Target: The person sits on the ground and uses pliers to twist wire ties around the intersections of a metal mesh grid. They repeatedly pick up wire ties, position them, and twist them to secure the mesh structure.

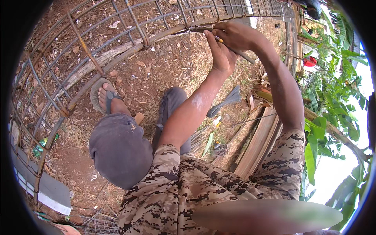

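A long rusty rebar cage [117, 43] lies across the dirt in front of me, its bars curving from the lower left to the upper right. Both my hands are raised to one joint on its near long bar. My left hand [222, 55] grips the bar just below the joint. My right hand [237, 35] is closed around a thin metal hook tool [244, 56] with a yellow band, its tip at the tie wire [192, 28] on the joint. My knee in grey trousers [119, 149] and my sandalled foot [107, 98] are below the cage.
Wooden planks [260, 143] lie to my right beside green banana leaves [333, 102]. A bundle of thin wire [227, 100] rests on the dirt near my legs. A grey block [43, 188] sits at the lower left under the cage end.
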A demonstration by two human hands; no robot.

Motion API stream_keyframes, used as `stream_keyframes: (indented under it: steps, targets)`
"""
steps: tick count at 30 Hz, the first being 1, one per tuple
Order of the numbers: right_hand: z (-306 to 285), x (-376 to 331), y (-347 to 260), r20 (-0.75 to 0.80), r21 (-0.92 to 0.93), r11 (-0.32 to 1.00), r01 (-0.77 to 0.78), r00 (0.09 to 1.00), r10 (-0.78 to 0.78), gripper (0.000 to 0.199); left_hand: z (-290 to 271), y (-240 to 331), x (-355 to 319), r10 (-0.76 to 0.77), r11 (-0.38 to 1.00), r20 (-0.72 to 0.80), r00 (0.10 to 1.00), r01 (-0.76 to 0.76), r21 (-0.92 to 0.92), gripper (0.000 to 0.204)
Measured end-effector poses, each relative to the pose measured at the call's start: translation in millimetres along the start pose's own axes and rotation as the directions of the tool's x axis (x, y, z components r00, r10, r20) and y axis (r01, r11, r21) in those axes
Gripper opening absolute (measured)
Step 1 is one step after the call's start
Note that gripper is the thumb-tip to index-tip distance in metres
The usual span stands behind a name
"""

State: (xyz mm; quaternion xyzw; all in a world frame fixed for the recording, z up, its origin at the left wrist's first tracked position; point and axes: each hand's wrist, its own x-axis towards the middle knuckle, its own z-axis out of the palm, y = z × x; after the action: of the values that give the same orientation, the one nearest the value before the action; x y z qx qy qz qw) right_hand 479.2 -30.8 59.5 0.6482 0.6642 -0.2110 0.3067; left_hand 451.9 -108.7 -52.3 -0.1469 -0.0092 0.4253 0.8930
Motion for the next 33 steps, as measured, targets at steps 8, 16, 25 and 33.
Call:
stream_keyframes:
  steps: [8,16,25,33]
  targets:
    - [-14.2,9.4,-49.9,-0.004,-0.233,0.966,-0.111,0.994,0.114,0.029,39.5,25.7,-3.6,0.055,0.964,-0.134,0.989,-0.088,-0.250,0.095]
    - [-25.0,-14.3,-48.9,0.122,0.040,0.991,-0.129,0.985,0.123,0.040,9.2,29.9,5.1,0.081,0.995,-0.218,0.973,-0.090,-0.035,0.069]
    - [3.1,-68.6,-8.4,0.384,0.471,0.780,-0.412,0.892,0.240,0.034,22.0,32.7,-5.5,0.214,0.823,-0.592,0.777,0.183,0.537,0.052]
    - [170.8,-64.4,-37.9,0.193,0.907,0.319,-0.274,0.945,0.263,0.023,-59.0,60.1,-36.6,0.258,0.581,-0.314,0.914,0.114,0.806,0.034]
